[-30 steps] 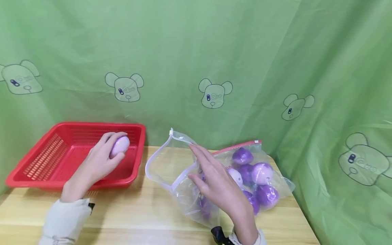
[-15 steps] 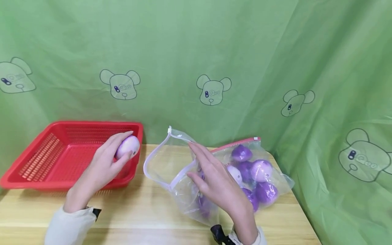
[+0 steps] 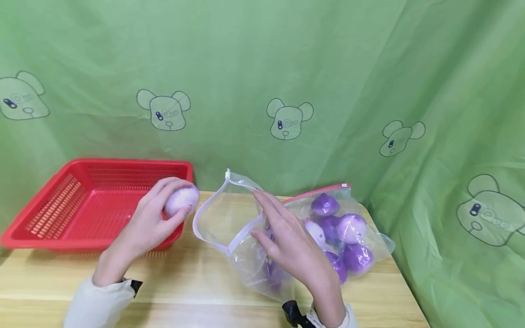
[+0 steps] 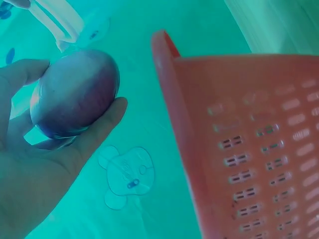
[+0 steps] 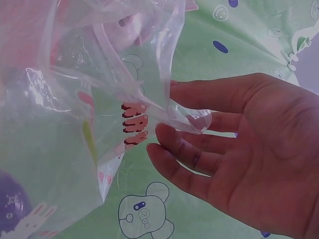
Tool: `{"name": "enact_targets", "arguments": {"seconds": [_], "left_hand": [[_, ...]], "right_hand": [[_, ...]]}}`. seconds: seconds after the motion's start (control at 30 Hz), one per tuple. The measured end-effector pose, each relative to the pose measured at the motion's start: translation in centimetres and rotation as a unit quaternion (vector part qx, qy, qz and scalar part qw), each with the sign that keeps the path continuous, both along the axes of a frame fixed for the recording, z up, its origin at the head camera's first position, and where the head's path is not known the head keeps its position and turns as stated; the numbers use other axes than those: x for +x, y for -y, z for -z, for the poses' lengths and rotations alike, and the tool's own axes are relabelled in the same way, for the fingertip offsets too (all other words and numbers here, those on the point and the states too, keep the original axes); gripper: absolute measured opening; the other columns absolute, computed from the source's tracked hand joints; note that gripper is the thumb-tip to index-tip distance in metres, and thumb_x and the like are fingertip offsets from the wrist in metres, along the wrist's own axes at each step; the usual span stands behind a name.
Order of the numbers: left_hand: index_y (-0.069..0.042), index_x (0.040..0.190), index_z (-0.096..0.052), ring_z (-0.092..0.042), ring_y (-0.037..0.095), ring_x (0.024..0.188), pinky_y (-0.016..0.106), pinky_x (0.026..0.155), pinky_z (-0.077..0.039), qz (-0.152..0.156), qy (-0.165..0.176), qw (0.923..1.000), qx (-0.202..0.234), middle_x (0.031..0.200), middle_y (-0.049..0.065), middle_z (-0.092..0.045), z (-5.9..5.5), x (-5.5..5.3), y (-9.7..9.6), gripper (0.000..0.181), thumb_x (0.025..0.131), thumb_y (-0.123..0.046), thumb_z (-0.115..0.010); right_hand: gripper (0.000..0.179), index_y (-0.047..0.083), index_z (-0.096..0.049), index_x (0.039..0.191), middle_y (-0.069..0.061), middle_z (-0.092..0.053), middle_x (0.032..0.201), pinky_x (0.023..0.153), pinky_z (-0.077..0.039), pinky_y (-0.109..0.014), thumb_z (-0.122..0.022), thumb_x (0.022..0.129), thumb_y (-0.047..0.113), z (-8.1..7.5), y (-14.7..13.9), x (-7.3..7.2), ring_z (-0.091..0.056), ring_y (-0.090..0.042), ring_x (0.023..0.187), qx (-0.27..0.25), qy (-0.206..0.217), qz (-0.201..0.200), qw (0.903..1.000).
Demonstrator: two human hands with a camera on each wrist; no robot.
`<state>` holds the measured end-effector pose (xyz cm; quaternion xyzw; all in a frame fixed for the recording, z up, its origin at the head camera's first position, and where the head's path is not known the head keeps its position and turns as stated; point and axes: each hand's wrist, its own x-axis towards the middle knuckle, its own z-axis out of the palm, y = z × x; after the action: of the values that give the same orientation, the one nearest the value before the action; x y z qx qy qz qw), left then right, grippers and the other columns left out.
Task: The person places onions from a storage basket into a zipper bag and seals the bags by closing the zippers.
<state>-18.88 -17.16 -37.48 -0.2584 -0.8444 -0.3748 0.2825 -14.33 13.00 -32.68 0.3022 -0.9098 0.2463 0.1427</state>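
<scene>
My left hand [image 3: 149, 223] holds a round purple-and-white onion [image 3: 180, 201] between curled fingers and thumb, over the right rim of the red basket [image 3: 41, 243]. In the left wrist view the onion [image 4: 75, 92] is glossy, with the basket wall [image 4: 239, 149] apart to its right. My right hand [image 3: 295, 246] is at the open clear zip bag [image 3: 242, 266] with a pale lilac zip. In the right wrist view its thumb and fingers [image 5: 184, 169] pinch the bag's edge [image 5: 177, 119]. Purple shapes inside that bag are partly hidden by the hand.
A clear bag with a red zip [image 3: 301, 197] lies to the right, with several purple and whitish onions [image 3: 357, 258] showing through the plastic. Green curtain [image 3: 229, 91] hangs behind and at the right. The wooden table [image 3: 184, 291] runs beneath.
My left hand has moved right with the onion, from over the basket's inside to its right rim, closer to the zip bag's mouth. My right hand and the bags have barely moved.
</scene>
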Motion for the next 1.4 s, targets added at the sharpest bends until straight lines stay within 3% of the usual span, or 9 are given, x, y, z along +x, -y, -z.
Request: {"name": "enact_targets", "arguments": {"seconds": [0.3, 0.6, 0.73, 0.87, 1.07, 1.23, 1.4], "left_hand": [[-0.013, 0.119, -0.065, -0.061, 0.019, 0.108, 0.042, 0.074, -0.061, 0.016, -0.052, 0.9985, 0.002, 0.127, 0.005, -0.058, -1.2, 1.6, -1.4, 0.043, 0.078, -0.009, -0.075], [-0.014, 0.123, -0.064, -0.060, 0.020, 0.098, 0.018, 0.052, -0.051, 0.067, -0.047, 0.9966, -0.005, 0.130, 0.007, -0.056, -1.5, 3.0, -3.2, 0.046, 0.078, -0.008, -0.071], [-0.014, 0.125, -0.063, -0.062, 0.020, 0.104, 0.026, 0.069, -0.059, 0.080, -0.037, 0.9957, -0.027, 0.131, 0.006, -0.057, -1.3, 3.3, -4.0, 0.046, 0.081, -0.012, -0.074], [-0.014, 0.128, -0.061, -0.061, 0.018, 0.112, 0.035, 0.084, -0.059, 0.084, -0.029, 0.9946, -0.053, 0.131, 0.004, -0.058, -1.1, 3.5, -4.7, 0.048, 0.084, -0.019, -0.078], [-0.014, 0.136, -0.056, -0.059, 0.019, 0.121, 0.037, 0.092, -0.056, 0.085, -0.016, 0.9933, -0.077, 0.137, 0.004, -0.055, -0.6, 3.5, -5.3, 0.055, 0.087, -0.023, -0.077], [-0.016, 0.143, -0.051, -0.049, 0.023, 0.135, 0.042, 0.103, -0.048, 0.065, -0.010, 0.9928, -0.100, 0.147, 0.005, -0.048, -0.4, 3.7, -5.3, 0.059, 0.090, -0.029, -0.074], [-0.014, 0.142, -0.052, -0.048, 0.022, 0.134, 0.043, 0.105, -0.047, 0.056, -0.012, 0.9936, -0.098, 0.145, 0.006, -0.050, -0.7, 3.7, -5.0, 0.056, 0.091, -0.027, -0.073]], "right_hand": [[0.077, 0.007, -0.033, 0.154, -0.012, -0.037, 0.157, 0.112, -0.037, -0.043, -0.074, 0.090, 0.017, 0.0, 0.1, 0.0, -0.041, -0.026, 0.141, 0.002, -0.007, -0.003, 1.0000], [0.078, 0.008, -0.033, 0.154, -0.011, -0.037, 0.157, 0.113, -0.037, -0.041, -0.075, 0.089, 0.015, 0.1, 0.2, 0.2, -0.039, -0.025, 0.142, 0.006, -0.016, -0.002, 0.9998], [0.077, 0.009, -0.033, 0.155, -0.009, -0.036, 0.158, 0.113, -0.037, -0.039, -0.075, 0.090, 0.015, 0.1, 0.3, 0.3, -0.039, -0.023, 0.142, 0.012, -0.011, 0.001, 0.9999], [0.076, 0.009, -0.032, 0.155, -0.010, -0.035, 0.158, 0.114, -0.036, -0.039, -0.073, 0.091, 0.016, 0.0, 0.4, 0.4, -0.037, -0.023, 0.143, 0.016, -0.008, -0.001, 0.9998], [0.077, 0.009, -0.032, 0.155, -0.009, -0.034, 0.159, 0.113, -0.037, -0.038, -0.073, 0.091, 0.015, -0.1, 0.5, 0.6, -0.037, -0.022, 0.143, 0.017, -0.009, -0.003, 0.9998], [0.077, 0.008, -0.032, 0.155, -0.007, -0.032, 0.160, 0.112, -0.037, -0.036, -0.073, 0.091, 0.016, -0.1, 0.6, 0.6, -0.038, -0.022, 0.142, 0.017, -0.009, -0.005, 0.9998], [0.078, 0.010, -0.031, 0.156, -0.005, -0.031, 0.160, 0.111, -0.039, -0.036, -0.074, 0.091, 0.017, -0.1, 0.5, 0.6, -0.045, -0.022, 0.137, 0.013, -0.003, 0.000, 0.9999]]}}
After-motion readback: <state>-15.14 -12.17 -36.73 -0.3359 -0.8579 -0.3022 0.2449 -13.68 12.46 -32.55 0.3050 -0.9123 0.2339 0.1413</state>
